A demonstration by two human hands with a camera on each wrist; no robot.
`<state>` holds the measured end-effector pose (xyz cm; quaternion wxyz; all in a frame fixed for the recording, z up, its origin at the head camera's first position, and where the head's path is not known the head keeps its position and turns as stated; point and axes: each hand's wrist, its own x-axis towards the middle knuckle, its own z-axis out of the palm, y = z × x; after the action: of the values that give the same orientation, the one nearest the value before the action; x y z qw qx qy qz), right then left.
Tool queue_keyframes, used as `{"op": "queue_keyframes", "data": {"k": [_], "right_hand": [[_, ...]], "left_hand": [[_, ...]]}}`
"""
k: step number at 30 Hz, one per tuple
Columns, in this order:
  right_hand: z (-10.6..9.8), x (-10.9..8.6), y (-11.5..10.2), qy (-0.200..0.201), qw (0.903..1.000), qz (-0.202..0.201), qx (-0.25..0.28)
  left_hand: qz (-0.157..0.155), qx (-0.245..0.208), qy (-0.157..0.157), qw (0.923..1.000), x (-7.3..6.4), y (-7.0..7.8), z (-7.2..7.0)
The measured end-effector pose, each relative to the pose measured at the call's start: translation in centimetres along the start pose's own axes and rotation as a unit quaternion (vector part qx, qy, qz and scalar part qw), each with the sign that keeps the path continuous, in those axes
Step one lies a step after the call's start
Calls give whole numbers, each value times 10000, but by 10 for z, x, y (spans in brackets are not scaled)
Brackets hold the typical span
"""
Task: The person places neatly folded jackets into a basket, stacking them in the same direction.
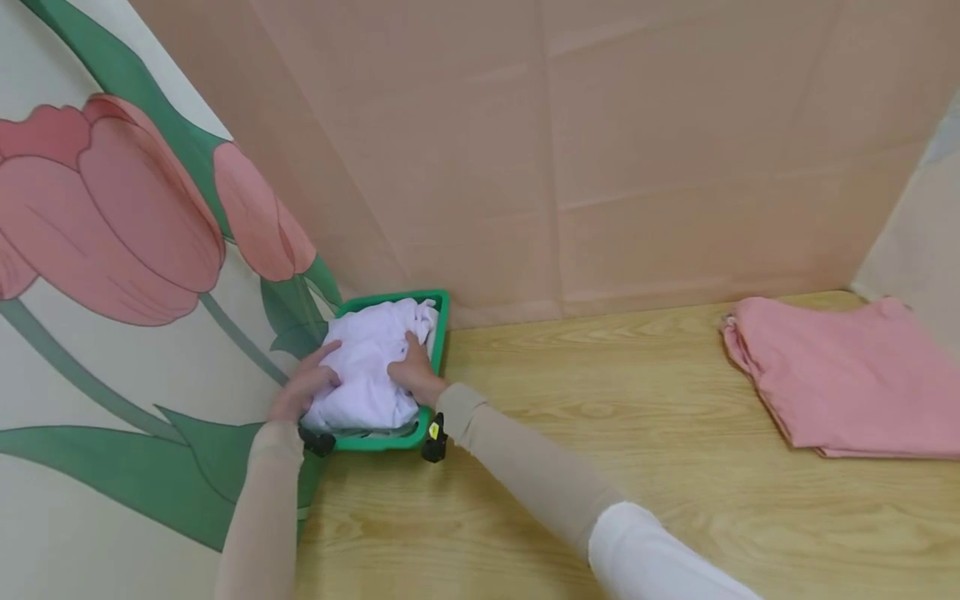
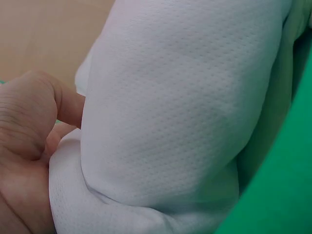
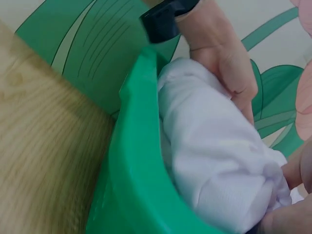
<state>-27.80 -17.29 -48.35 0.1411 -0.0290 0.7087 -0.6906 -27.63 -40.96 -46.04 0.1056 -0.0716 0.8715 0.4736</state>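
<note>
A folded white cloth point(image 1: 367, 358) with a fine dimpled weave fills the top of a green plastic basket point(image 1: 442, 333). My left hand point(image 1: 306, 390) grips its left side, with the thumb over the top. On the opposite side, my right hand point(image 1: 416, 372) holds the cloth between thumb and fingers. Close up in the left wrist view, the thumb and fingers press into a fold of the cloth point(image 2: 180, 112). From the right wrist view, the bundle point(image 3: 209, 131) bulges above the basket rim point(image 3: 136, 141), both hands at its edges. Some fingers are hidden by the cloth.
The basket sits in the corner against a wall panel printed with pink tulips point(image 1: 150, 200) and a brown backdrop point(image 1: 555, 167). On the wood-grain surface point(image 1: 570, 400), a folded pink cloth point(image 1: 847, 375) lies at the far right. Black wrist cameras point(image 1: 434, 440) hang beside the basket's front edge.
</note>
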Motion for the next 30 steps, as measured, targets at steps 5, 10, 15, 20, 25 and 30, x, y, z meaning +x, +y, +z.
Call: {"op": "queue_keyframes", "data": {"k": [5, 10, 15, 20, 25, 30], "right_hand": [[6, -1, 1, 244, 9995, 137, 119], [10, 0, 2, 388, 9990, 188, 128], [17, -2, 5, 533, 9984, 163, 94], [21, -2, 9, 815, 9965, 135, -144], [22, -1, 10, 929, 9949, 143, -378], [21, 0, 7, 645, 9973, 178, -285]], "left_hand": [[-2, 177, -15, 9998, -1, 1, 4], [-31, 382, 40, 9993, -1, 1, 7], [-231, 445, 151, 9986, 1, -3, 11], [-338, 273, 216, 9988, 2, -3, 16], [-326, 330, 225, 9987, 4, -2, 19], [-314, 417, 177, 9985, 1, 5, 16]]}}
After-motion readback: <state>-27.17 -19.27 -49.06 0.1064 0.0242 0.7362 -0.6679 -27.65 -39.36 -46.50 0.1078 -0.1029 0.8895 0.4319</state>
